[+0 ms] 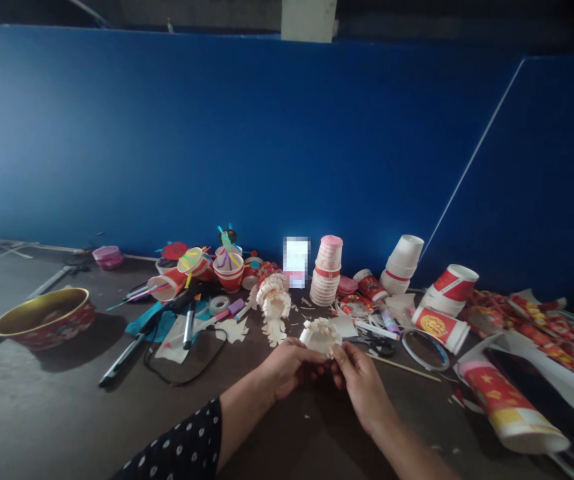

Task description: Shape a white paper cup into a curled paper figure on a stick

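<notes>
Both my hands hold a white paper cup craft [321, 335] with curled, cut paper strips, raised a little above the dark tabletop [247, 427]. My left hand [285, 368] grips its left side, and my right hand [361, 385] pinches its lower right edge with thumb and fingers. Just beyond my left hand, a similar curled paper craft [273, 298] stands with paper strips hanging below it. Paper scraps [277, 332] lie near it. The held craft's underside is partly hidden by my fingers.
Scissors [379, 347], a wooden stick [404, 367], tape [219, 305], markers [189, 325] and a black cable [181, 370] lie nearby. Stacked paper cups [325, 272] and colourful cup crafts [229, 270] stand against a blue wall [217, 133]. A red-and-gold bowl [43, 319] sits left; a large printed cup [509, 407] lies right.
</notes>
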A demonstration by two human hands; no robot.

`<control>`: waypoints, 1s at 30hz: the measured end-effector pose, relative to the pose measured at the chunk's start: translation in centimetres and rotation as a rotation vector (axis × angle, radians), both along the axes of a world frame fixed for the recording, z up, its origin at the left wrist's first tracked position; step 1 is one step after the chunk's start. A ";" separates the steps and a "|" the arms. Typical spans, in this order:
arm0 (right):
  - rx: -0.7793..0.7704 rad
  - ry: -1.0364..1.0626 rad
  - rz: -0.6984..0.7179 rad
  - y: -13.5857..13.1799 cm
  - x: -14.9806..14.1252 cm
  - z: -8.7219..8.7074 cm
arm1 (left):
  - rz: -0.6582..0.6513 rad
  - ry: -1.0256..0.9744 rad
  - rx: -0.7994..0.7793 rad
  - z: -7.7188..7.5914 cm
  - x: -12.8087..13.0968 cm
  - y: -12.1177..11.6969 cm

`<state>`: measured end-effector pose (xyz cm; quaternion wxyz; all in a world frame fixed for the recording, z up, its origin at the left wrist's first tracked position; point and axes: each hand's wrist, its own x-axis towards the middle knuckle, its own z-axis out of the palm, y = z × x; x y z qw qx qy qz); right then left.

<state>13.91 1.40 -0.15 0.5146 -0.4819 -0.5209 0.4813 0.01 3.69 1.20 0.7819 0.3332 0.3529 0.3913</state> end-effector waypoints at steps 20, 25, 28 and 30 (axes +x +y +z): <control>0.076 -0.213 -0.121 0.4 0.5 -0.7 | 0.118 0.174 -0.018 0.4 1.0 -0.9; 0.118 -0.325 -0.126 0.3 0.7 -0.9 | 0.136 0.183 -0.033 0.3 1.0 -0.8; 0.134 -0.323 -0.065 0.1 0.6 -0.5 | 0.165 0.179 -0.025 0.3 1.0 -0.7; 0.136 -0.303 -0.027 -0.1 0.5 -0.2 | 0.178 0.182 -0.020 0.4 0.8 -0.6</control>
